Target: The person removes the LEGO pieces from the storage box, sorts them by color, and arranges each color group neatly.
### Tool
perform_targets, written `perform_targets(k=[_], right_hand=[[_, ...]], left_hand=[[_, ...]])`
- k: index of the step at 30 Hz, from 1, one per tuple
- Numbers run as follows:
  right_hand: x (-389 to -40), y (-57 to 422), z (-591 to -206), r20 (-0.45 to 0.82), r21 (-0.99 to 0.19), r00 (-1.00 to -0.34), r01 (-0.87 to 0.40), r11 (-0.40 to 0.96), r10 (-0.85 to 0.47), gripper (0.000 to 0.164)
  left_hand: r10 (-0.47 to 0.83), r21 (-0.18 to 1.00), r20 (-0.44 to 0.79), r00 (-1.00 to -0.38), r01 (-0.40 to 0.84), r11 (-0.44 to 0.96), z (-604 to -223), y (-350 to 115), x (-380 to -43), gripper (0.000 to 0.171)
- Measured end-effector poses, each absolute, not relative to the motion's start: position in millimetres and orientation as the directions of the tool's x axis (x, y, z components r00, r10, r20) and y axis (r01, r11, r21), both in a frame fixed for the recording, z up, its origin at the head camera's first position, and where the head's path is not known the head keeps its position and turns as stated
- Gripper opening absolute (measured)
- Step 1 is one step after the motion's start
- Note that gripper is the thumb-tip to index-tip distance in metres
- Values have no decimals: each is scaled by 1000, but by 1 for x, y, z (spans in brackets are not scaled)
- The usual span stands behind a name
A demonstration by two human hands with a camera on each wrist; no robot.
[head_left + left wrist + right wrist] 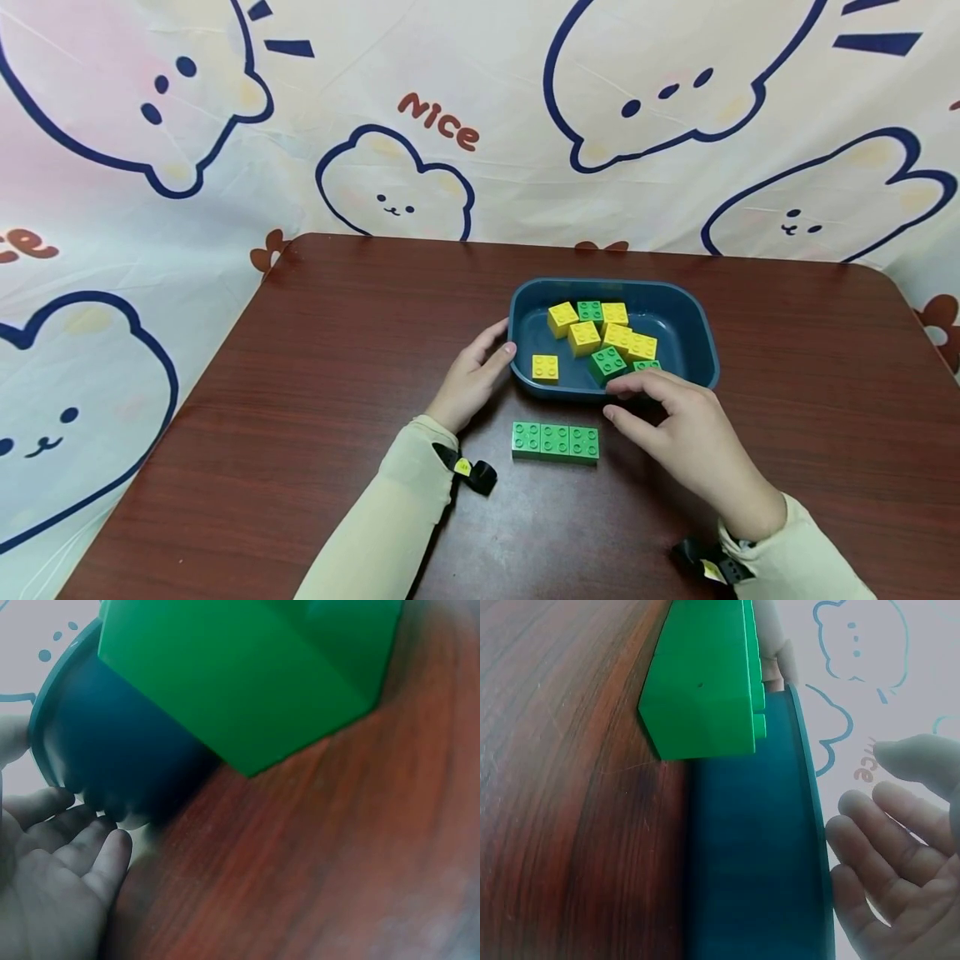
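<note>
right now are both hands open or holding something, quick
Left hand: open, touching the blue tray at its left end.
Right hand: open, holding nothing, by the tray's near edge.

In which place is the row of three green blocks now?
In the head view, the row of green blocks lies on the table, on the near side of the blue tray, between the left hand and the right hand.

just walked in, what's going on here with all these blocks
A person's left hand touches the left end of a blue tray that holds yellow blocks and green blocks. Their right hand is at the tray's near side, with no block visible in it. Three green blocks sit in a row on the table, in front of the tray.
</note>
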State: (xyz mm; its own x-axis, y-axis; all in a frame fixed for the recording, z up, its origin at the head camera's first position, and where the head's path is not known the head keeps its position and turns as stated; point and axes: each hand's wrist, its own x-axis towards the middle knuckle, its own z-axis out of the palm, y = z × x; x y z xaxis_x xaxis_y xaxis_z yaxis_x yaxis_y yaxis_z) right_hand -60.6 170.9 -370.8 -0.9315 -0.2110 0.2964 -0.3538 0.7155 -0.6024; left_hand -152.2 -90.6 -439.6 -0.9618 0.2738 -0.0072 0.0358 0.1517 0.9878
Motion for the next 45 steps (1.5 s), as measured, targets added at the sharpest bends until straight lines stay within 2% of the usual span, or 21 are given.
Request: perform_targets(k=[26, 45], right_hand=[[-64, 174, -374, 232, -613, -955, -293, 733, -187, 23], [-75, 180, -378, 268, -604, -951, -292, 741, -156, 19]], left_hand=[[278, 985, 1, -961, 49, 165, -442, -90, -153, 51], [261, 982, -2, -965, 47, 181, -442, -90, -153, 49]])
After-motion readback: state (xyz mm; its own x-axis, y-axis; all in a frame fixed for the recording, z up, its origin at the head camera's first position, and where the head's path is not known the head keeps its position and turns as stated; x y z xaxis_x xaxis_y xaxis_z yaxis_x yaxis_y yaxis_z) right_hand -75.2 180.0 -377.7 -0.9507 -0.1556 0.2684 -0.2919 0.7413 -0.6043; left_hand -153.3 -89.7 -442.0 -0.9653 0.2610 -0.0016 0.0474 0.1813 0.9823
